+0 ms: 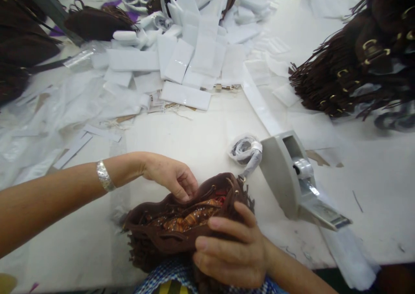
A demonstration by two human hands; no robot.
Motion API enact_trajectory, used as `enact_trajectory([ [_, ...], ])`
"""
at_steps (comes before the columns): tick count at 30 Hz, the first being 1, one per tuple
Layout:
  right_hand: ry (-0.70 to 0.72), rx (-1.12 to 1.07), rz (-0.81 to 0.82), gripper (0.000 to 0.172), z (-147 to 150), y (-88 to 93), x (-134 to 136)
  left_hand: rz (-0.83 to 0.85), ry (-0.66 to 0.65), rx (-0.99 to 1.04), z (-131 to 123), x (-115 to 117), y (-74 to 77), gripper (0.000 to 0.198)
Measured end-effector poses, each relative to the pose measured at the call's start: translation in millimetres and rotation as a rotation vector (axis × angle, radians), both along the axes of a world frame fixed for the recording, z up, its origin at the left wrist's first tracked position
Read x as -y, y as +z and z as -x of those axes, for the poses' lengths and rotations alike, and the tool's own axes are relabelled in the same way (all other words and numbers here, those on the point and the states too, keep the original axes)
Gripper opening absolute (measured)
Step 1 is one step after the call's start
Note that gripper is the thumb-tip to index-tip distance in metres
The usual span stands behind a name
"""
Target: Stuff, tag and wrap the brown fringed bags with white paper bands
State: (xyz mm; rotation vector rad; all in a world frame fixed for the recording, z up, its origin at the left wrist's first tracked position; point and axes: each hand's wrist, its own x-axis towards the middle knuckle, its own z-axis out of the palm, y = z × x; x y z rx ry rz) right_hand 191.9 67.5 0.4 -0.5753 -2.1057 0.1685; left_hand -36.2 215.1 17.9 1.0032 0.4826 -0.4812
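Observation:
A dark brown fringed bag (175, 242) sits at the table's near edge, its mouth facing up and a patterned orange-red lining (191, 218) showing inside. With fingers curled, my left hand (173, 177) pinches the bag's far rim. My right hand (231, 246) grips the near right side, fingers laid along the rim; part of its grasp is hidden. From the bag's right end runs a strap (248, 149) coiled in clear wrap. Just right of that coil stands a grey tape dispenser (285, 177).
White padded packets (191, 56) are heaped at the back middle. Clear plastic sheets (74, 99) spread over the left. More brown fringed bags (359, 60) with gold buckles pile up at right, and a dark bag (97, 21) lies back left. Paper strips (74, 149) lie left of centre.

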Motion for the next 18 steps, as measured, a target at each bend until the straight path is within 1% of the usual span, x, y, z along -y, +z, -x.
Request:
enact_trajectory([
  [2,-0.009,0.08,0.079,0.019,-2.4,7.0,-6.0,-0.036,-0.023,-0.004,-5.3,6.3,1.2,0.014],
  [4,0.016,0.137,0.113,0.023,-5.2,11.1,-9.9,-0.119,0.002,-0.035,-8.2,14.0,0.4,0.013],
  [7,0.091,0.172,0.036,0.024,-8.7,11.0,-10.8,-0.275,0.104,-0.11,-8.5,24.7,-2.6,0.013],
  [9,0.133,0.145,-0.029,0.025,-10.5,10.1,-9.5,-0.409,0.168,-0.181,-6.0,28.8,-5.2,0.017],
  [11,0.165,0.136,-0.045,0.025,-11.7,10.6,-8.0,-0.558,0.227,-0.27,-1.0,30.0,-8.6,0.021],
  [13,0.185,0.135,-0.042,0.021,-12.3,11.6,-5.9,-0.67,0.287,-0.35,6.1,29.5,-13.3,0.022],
  [15,0.19,0.133,-0.025,0.014,-12.3,11.9,-3.1,-0.713,0.388,-0.405,14.4,28.6,-18.9,0.022],
  [18,0.184,0.112,0.03,0.009,-11.7,11.1,1.1,-0.675,0.617,-0.46,24.6,29.4,-25.3,0.025],
])
